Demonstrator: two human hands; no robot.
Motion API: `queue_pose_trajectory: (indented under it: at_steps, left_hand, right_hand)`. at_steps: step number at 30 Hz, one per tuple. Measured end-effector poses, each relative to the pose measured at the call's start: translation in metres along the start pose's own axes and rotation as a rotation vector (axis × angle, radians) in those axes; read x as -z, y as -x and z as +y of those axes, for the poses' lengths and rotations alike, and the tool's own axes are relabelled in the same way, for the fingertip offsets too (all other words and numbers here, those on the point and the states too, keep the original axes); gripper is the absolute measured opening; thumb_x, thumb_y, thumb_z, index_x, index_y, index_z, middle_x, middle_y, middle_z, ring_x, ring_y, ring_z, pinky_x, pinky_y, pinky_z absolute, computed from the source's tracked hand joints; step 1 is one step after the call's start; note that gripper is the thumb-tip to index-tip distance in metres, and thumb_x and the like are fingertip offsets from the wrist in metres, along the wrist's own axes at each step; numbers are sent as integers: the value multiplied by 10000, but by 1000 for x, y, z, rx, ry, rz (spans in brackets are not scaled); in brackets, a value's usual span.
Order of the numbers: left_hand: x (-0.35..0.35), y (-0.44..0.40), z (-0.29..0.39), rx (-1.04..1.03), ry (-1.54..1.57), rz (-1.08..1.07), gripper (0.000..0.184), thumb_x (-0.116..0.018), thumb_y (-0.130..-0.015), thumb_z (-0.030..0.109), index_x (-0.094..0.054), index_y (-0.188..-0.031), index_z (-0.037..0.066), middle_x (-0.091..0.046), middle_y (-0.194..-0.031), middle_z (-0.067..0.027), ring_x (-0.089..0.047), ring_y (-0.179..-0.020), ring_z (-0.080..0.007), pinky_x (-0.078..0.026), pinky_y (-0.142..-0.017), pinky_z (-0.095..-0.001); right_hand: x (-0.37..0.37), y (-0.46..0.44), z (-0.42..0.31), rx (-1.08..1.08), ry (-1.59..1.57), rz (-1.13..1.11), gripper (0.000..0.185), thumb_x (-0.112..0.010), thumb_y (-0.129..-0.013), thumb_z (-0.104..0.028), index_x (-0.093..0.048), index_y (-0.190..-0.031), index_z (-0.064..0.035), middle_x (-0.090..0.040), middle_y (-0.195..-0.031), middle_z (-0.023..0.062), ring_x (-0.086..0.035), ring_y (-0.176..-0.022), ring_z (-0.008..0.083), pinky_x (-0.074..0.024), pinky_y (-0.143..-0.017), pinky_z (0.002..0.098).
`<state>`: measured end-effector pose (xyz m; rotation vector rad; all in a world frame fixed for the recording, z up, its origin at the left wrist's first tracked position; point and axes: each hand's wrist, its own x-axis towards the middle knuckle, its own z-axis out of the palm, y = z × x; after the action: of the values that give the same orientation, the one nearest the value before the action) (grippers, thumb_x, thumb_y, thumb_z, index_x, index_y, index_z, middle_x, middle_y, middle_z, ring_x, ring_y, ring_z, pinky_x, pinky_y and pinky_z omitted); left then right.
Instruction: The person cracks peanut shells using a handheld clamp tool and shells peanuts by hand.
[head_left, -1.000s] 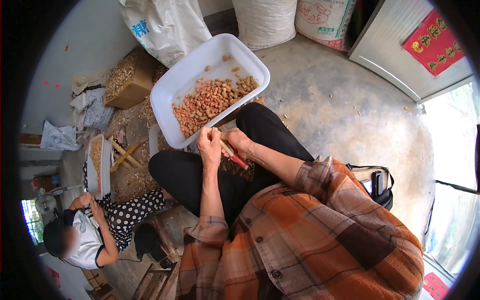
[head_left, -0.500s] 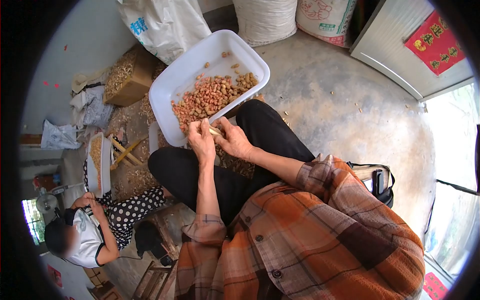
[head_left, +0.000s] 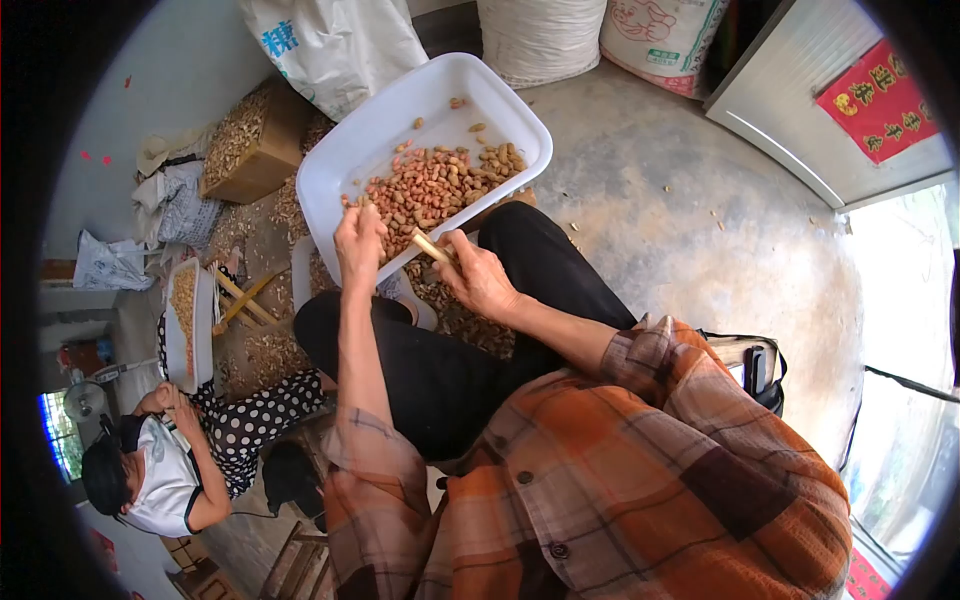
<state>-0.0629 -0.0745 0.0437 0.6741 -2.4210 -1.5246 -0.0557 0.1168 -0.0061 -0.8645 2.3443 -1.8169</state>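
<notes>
A white plastic tub (head_left: 325,190) holds pink kernels and unshelled peanuts (head_left: 430,188). My left hand (head_left: 360,240) is over the tub's near left part, its fingers pinched together; what they hold, if anything, is too small to make out. My right hand (head_left: 480,278) is closed around a pale wooden tool (head_left: 432,247), whose tip points toward the tub's near edge. The two hands are apart. Broken shells (head_left: 470,325) lie below, between my legs.
At the left a co-worker (head_left: 160,465) sits by a second white tub (head_left: 190,350). A carton of shells (head_left: 245,160) stands at the upper left. Sacks (head_left: 540,40) line the back, and a door panel (head_left: 790,100) is at the upper right.
My left hand has left my right hand and moved left to the tub's near left part. My right hand has shifted slightly right with the wooden tool, which now shows more of its length.
</notes>
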Motion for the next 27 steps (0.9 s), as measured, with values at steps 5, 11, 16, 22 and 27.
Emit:
queue_pose_trajectory:
  at_steps: [5, 11, 16, 22, 27]
  left_hand:
    - [-6, -78, -59, -204, -371, 6, 182, -505, -899, 190, -585, -929, 30, -531, -665, -18, -487, -561, -126, -396, -545, -296]
    - [-38, -90, -84, -289, -787, -8, 225, -540, -831, 75, -583, -1052, 91, -580, -931, -112, -553, -871, -267, -444, -762, -401]
    - [-45, -94, -83, -277, -767, -18, 186, -567, -821, 91, -578, -1005, 69, -578, -978, -147, -545, -932, -329, -437, -796, -433]
    - [-33, -83, -73, -329, -283, 10, 150, -557, -860, 102, -572, -974, 6, -606, -871, -109, -588, -766, -223, -460, -709, -335]
    - [-7, -21, -25, -189, 311, -56, 191, -589, -852, 79, -546, -1027, 14, -587, -809, -42, -526, -676, -96, -442, -637, -247]
  right_hand:
    - [-4, 1, -1, 52, 138, -8, 234, -553, -860, -143, -396, -998, -37, -566, -686, 198, -571, -613, 400, -441, -523, 476]
    - [1, -2, 7, 4, 141, -54, 219, -566, -843, -123, -398, -955, -37, -562, -693, 191, -569, -607, 386, -443, -523, 460]
    - [0, -2, 4, 29, 147, -89, 269, -603, -756, -66, -404, -936, -52, -554, -656, 165, -573, -650, 386, -449, -560, 453]
    - [0, -10, 6, -18, 129, 13, 246, -601, -784, -90, -405, -927, -46, -555, -656, 170, -571, -635, 390, -446, -553, 451]
    - [1, -11, -9, -27, 99, 29, 224, -606, -819, -171, -434, -881, -42, -555, -640, 162, -566, -603, 386, -449, -547, 448]
